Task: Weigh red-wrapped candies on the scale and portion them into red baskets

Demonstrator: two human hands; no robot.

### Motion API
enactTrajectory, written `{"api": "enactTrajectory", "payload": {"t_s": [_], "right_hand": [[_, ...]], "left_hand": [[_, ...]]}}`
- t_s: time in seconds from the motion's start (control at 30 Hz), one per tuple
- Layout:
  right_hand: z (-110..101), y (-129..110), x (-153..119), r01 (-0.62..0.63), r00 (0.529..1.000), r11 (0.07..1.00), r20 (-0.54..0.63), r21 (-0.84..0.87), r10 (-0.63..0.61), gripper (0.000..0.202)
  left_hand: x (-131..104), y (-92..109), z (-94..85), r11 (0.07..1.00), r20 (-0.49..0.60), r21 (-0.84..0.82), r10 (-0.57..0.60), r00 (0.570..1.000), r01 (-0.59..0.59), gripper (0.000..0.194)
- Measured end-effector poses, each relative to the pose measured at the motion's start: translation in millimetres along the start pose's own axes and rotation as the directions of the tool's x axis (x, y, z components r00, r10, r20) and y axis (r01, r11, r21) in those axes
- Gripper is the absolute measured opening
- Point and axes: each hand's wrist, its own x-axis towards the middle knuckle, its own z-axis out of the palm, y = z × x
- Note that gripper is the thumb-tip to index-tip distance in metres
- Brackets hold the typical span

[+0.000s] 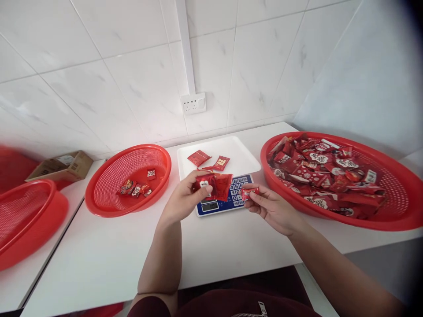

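My left hand point(188, 198) holds red packets point(223, 186) between thumb and fingers, above the keypad of a blue and white scale point(244, 179). Just to the right, my right hand point(269, 204) pinches a small red packet point(250, 193) over the scale's right edge. Behind my hands, on the scale's white tray point(234, 149), lie a flat red packet point(198, 157) and another with pale lettering point(221, 163). A further red packet is partly hidden behind my left hand. The part of the scale's display that shows has dark digits.
A red basket point(408, 211) heaped with red packets stands at the right. At the left, a red basket point(99, 185) holds several small packets. Farther left are another red basket point(23, 237) and a cardboard box point(77, 167). A tiled wall with a socket point(193, 103) rises behind.
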Motion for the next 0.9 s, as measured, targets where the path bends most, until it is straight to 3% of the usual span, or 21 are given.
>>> {"api": "enactTrajectory", "payload": {"t_s": [0.1,0.2,0.33,0.47,0.57,0.63,0.77,0.83,0.9], "right_hand": [[1.3,-1.6,0.6,0.022,1.0,0.997,0.017,-0.07,-0.02,0.038],[8.4,-6.2,11.6,0.075,0.997,0.982,0.01,-0.174,-0.074,0.037],[27.2,-20.5,38.2,0.185,0.983,0.955,0.053,-0.23,-0.177,0.035],[38.9,-30.4,49.6,0.232,0.969,0.859,0.03,-0.456,-0.246,0.051],[34.0,-25.9,36.6,0.24,0.963,0.812,0.024,-0.532,-0.268,0.049],[25.3,-20.1,19.9,0.256,0.967,0.841,0.109,-0.477,-0.233,0.045],[4.4,-9.3,-16.6,0.263,0.919,0.891,0.376,-0.37,-0.115,0.052],[-4.4,-2.2,-28.7,0.234,0.902,0.893,0.428,-0.383,-0.053,0.053],[-10.3,8.8,-34.8,0.166,0.914,0.893,0.405,-0.417,0.019,0.049]], "left_hand": [[-0.4,0.8,0.3,0.998,0.008,0.051,-0.042,0.999,0.041,0.028],[0.6,3.1,-4.2,0.998,-0.101,0.053,0.04,0.994,-0.034,0.028],[0.0,7.8,-12.8,0.99,-0.26,0.012,0.138,0.956,-0.14,0.026],[-3.3,12.4,-18.8,0.984,-0.268,0.023,0.176,0.947,-0.176,0.022],[-4.8,13.6,-17.6,0.988,-0.188,0.054,0.153,0.97,-0.145,0.023],[-6.2,11.5,-11.1,0.994,-0.091,0.048,0.106,0.99,-0.102,0.024],[-18.2,-2.7,16.9,0.999,0.094,0.037,-0.02,0.995,0.017,0.024],[-30.5,-14.2,32.8,0.993,0.158,0.109,-0.072,0.985,0.055,0.024],[-45.1,-27.7,44.9,0.981,0.202,0.167,-0.129,0.971,0.096,0.025]]}}
